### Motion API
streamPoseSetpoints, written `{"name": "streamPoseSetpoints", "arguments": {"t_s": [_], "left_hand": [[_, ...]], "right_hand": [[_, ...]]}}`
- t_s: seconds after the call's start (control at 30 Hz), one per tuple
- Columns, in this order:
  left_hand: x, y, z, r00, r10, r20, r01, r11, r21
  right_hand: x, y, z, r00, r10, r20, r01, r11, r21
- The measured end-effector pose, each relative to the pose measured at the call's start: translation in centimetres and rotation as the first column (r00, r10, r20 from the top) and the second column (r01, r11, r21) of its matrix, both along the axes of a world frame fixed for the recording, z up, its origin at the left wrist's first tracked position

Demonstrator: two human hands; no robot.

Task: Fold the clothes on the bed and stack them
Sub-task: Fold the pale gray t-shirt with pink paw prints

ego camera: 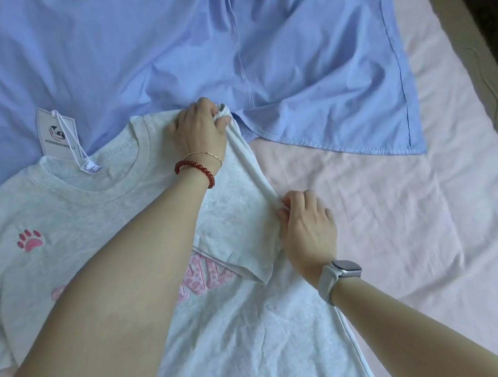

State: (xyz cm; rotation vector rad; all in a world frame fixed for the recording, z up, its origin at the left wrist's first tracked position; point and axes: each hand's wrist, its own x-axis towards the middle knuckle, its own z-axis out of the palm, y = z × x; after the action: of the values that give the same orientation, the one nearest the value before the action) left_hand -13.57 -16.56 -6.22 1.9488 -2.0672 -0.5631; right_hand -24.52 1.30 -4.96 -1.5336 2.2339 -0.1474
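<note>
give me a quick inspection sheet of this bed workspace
surface: bed with pink sheet, wrinkled
job's things: grey tee flat, right side folded in; blue shirt spread unfolded behind it
clutter: hang tag still tied to the tee's collar
grippers: left hand pinches the fold's top end, right hand pinches it lower down
cables: thin cord beside the bed
surroundings: dark frame edge at right

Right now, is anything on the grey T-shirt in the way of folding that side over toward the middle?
Yes. The hang tag lies at the collar of the grey T-shirt, and the left forearm crosses its chest. The left hand and right hand already pinch the folded edge.
</note>
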Motion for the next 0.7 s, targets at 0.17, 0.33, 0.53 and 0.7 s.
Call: {"name": "streamPoseSetpoints", "arguments": {"t_s": [0.17,0.33,0.53,0.7], "left_hand": [[2.4,1.8,1.7,0.985,0.060,-0.163,-0.074,0.994,-0.078],[11.3,8.1,3.9,0.942,0.292,-0.168,-0.305,0.950,-0.059],[24.0,15.3,4.9,0.717,0.691,-0.092,-0.691,0.722,0.046],[29.1,20.9,3.7,0.389,0.921,-0.014,-0.870,0.372,0.324]], "right_hand": [[3.0,-1.0,0.7,0.932,0.350,-0.094,-0.360,0.860,-0.362],[7.9,-2.3,-0.1,0.780,0.624,-0.039,-0.622,0.781,0.056],[13.9,-2.2,0.0,0.881,0.473,-0.021,-0.473,0.881,0.022],[20.5,-0.7,0.7,0.726,0.679,0.104,-0.680,0.732,-0.031]]}}
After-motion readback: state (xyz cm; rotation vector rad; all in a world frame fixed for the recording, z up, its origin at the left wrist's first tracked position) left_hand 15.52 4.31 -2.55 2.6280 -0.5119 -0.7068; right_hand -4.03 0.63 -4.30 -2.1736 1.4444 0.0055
